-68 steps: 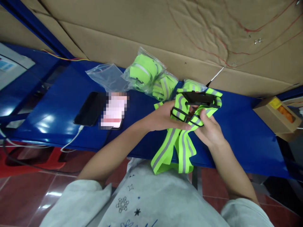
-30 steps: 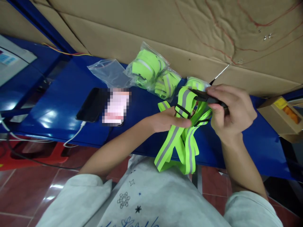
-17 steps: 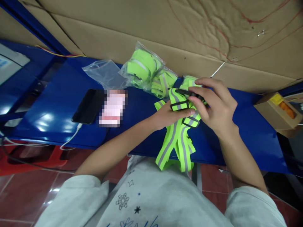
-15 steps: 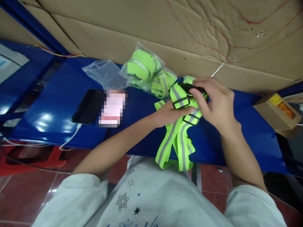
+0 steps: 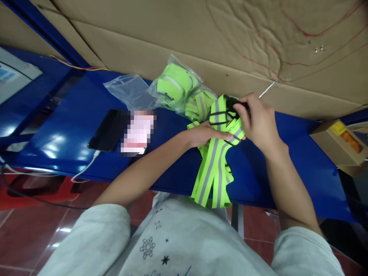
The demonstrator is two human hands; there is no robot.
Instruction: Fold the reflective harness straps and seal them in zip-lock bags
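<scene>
A neon-yellow reflective strap with grey stripes and black buckles hangs in loops over the table's front edge. My left hand is closed round its upper folds, the thumb lying across the webbing. At the upper right of the bundle, my right hand pinches a black part of the strap between thumb and fingers; the part's exact shape is mostly hidden. Just behind my hands lie a clear bag holding a rolled strap and another folded strap.
An empty clear plastic bag lies on the blue table. Left of my arm are a black phone on a white cable and a pixelated screen. A cardboard box stands at the right, a cardboard wall behind.
The strap's upper loop and buckle have turned more upright in front of my left hand. My right hand has shifted slightly left, and the hanging loops have drawn closer together.
</scene>
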